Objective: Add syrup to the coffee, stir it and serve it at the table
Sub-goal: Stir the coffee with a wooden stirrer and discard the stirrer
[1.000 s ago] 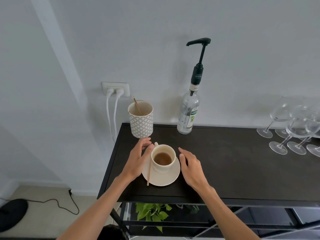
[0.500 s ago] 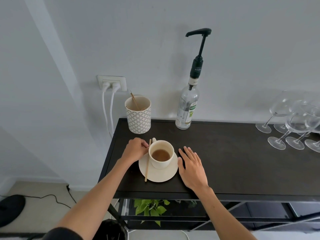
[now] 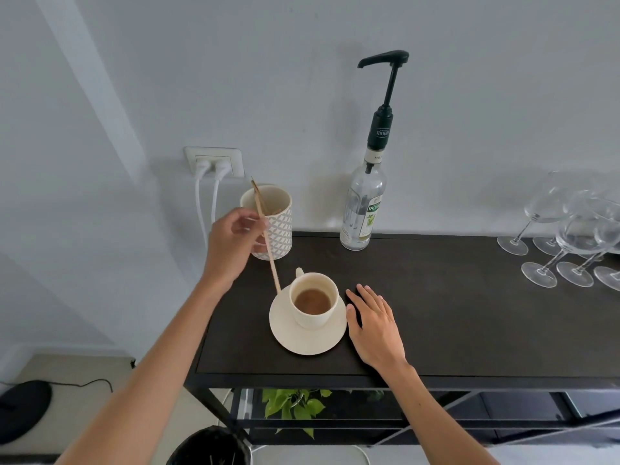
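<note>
Coffee cup (image 3: 313, 300): I see cream china, brown coffee inside, on its saucer (image 3: 307, 340) at the dark table's (image 3: 469, 313) front-left.
Left hand (image 3: 229, 245): pinching the wooden stirrer (image 3: 267, 239), tip near the saucer.
Right hand (image 3: 375, 327): flat, empty, beside the saucer.
Cut off: wine glasses (image 3: 570, 236), right edge.

Matt ceramic cup (image 3: 313, 300), wooden stirrer (image 3: 266, 239), clear glass syrup bottle (image 3: 364, 209), matt dark tabletop (image 3: 453, 310).

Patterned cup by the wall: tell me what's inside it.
The patterned cup shows wooden stick tips near its rim. Its bottom is hidden by its wall, and the left hand with the stirrer covers part of it.
</note>
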`<move>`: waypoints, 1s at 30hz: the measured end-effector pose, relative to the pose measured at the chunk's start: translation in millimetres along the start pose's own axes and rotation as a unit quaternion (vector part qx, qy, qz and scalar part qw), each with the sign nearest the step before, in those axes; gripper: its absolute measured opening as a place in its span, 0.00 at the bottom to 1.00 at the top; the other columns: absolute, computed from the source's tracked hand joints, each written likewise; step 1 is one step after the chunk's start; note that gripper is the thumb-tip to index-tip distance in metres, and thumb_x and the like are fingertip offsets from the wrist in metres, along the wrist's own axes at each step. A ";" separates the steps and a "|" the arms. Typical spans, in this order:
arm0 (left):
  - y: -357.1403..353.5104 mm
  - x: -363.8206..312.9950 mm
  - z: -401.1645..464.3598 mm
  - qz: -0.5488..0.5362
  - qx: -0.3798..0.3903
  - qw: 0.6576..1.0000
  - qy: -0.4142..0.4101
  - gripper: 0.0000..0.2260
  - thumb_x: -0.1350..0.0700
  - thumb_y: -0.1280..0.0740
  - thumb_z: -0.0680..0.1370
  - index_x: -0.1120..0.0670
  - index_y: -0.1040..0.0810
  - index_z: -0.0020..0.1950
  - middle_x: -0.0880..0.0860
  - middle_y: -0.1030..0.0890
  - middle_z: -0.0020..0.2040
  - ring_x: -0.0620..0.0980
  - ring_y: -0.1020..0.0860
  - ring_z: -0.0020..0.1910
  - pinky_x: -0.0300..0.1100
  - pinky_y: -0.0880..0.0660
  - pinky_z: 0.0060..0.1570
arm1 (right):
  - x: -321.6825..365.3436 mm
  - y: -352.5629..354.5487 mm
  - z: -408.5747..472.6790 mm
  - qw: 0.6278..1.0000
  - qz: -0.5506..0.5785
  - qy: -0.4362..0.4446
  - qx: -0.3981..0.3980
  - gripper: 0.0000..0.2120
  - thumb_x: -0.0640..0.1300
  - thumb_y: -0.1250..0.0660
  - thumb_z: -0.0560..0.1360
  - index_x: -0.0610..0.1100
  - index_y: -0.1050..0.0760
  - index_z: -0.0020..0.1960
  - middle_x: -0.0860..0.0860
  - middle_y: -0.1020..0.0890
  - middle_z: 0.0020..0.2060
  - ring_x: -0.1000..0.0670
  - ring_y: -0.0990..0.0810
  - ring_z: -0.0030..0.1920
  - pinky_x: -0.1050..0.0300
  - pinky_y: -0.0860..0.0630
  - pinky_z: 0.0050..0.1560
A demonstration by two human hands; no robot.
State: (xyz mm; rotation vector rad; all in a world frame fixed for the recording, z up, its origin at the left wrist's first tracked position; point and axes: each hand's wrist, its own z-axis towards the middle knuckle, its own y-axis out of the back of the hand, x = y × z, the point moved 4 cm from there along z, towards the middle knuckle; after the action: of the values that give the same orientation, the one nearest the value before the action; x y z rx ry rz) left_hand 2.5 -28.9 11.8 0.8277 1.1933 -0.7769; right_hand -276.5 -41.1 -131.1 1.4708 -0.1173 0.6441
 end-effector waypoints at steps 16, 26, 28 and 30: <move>-41.4 18.5 -48.5 0.058 0.174 0.976 -0.113 0.06 0.60 0.29 0.79 0.59 0.24 0.51 0.52 0.15 0.45 0.47 0.14 0.44 0.38 0.17 0.42 | 0.4 0.6 0.9 1.000 0.003 0.001 -0.017 0.21 0.52 0.47 0.84 0.52 0.33 0.75 0.51 0.34 0.77 0.54 0.43 0.78 0.58 0.54 0.76; -32.0 18.7 -37.6 0.089 0.195 0.972 -0.095 0.05 0.58 0.29 0.79 0.53 0.25 0.49 0.53 0.16 0.46 0.49 0.14 0.44 0.42 0.16 0.45 | 0.3 1.0 1.1 1.000 0.006 0.001 -0.026 0.20 0.51 0.46 0.83 0.51 0.31 0.73 0.51 0.32 0.75 0.54 0.41 0.77 0.59 0.52 0.76; -38.1 18.6 -44.6 0.033 0.210 0.975 -0.066 0.05 0.59 0.29 0.78 0.56 0.24 0.49 0.55 0.16 0.46 0.52 0.14 0.44 0.44 0.16 0.44 | 0.7 1.1 0.9 1.000 0.006 0.000 -0.026 0.20 0.51 0.46 0.83 0.51 0.31 0.73 0.51 0.32 0.75 0.54 0.41 0.77 0.59 0.53 0.76; -52.9 19.2 -48.2 0.004 0.193 0.978 -0.073 0.04 0.60 0.29 0.79 0.58 0.24 0.49 0.56 0.16 0.46 0.52 0.14 0.46 0.40 0.17 0.44 | 0.5 1.2 1.2 1.000 0.007 0.000 -0.026 0.20 0.51 0.46 0.83 0.52 0.31 0.73 0.51 0.32 0.76 0.54 0.41 0.77 0.58 0.52 0.76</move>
State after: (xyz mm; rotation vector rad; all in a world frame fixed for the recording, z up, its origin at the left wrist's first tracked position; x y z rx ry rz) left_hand -61.9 -14.3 -21.8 1.0707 0.9190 -1.0642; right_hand -276.3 -42.1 -129.7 1.4218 -0.1437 0.6480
